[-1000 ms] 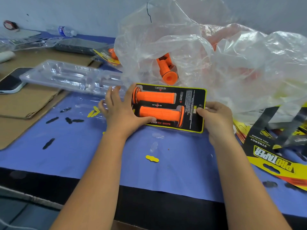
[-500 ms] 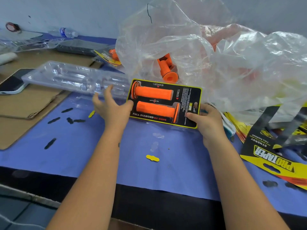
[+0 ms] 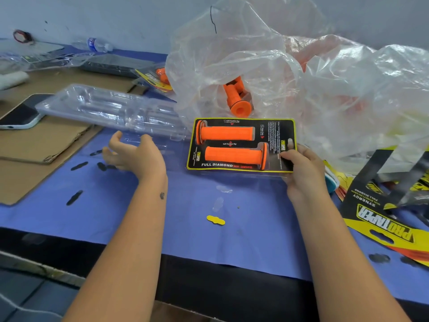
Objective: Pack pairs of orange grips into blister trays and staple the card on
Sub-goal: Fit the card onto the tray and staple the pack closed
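Packed blister card held at its right end; left hand free beside the empty trays.

The blue table cover [image 3: 185,205] carries a large crumpled clear plastic bag [image 3: 325,89] at the rear, with loose orange rubber grips [image 3: 236,98] visible inside it. A stack of empty clear plastic blister trays [image 3: 104,108] lies rear left. The black-and-yellow printed card with its blister tray [image 3: 274,135] lies at centre, holding two orange grips [image 3: 228,133] side by side, flanges at opposite ends. The right hand [image 3: 301,173] grips the card's right end, thumb on top, fingers underneath; both grips lie just left of that hold. The left hand [image 3: 134,154] hovers left of the card, fingers relaxed and spread, holding nothing. A small yellow card punch-out [image 3: 216,220] lies nearer the table edge.
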Action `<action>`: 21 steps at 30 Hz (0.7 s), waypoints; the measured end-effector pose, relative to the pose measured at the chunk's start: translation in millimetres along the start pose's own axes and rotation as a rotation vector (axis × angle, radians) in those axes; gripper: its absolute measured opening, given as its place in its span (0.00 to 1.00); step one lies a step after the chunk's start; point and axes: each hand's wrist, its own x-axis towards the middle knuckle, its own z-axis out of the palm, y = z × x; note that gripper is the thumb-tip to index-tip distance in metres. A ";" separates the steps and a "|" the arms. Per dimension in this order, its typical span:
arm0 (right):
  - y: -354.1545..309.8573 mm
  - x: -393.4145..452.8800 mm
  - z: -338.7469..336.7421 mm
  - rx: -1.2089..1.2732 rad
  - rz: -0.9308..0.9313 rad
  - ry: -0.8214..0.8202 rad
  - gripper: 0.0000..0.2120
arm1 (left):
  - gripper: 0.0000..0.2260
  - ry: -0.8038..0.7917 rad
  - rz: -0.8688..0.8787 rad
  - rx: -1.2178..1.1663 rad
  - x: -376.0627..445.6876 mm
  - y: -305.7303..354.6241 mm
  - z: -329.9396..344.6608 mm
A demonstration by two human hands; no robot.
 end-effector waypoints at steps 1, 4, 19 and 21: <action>-0.1 -0.3 0.4 0.021 0.006 0.004 0.13 | 0.22 -0.017 -0.004 -0.002 1.5 -0.6 -0.3; -1.0 -0.7 0.9 0.108 0.052 -0.001 0.12 | 0.18 -0.079 -0.045 -0.005 2.9 -1.1 0.7; -9.0 -3.9 -13.9 -0.087 0.114 -0.482 0.23 | 0.23 -0.012 -0.132 -0.183 1.3 7.1 -3.6; -6.4 -5.6 -10.1 -0.025 0.136 -0.453 0.21 | 0.23 -0.054 -0.116 -0.146 -0.7 4.8 -1.3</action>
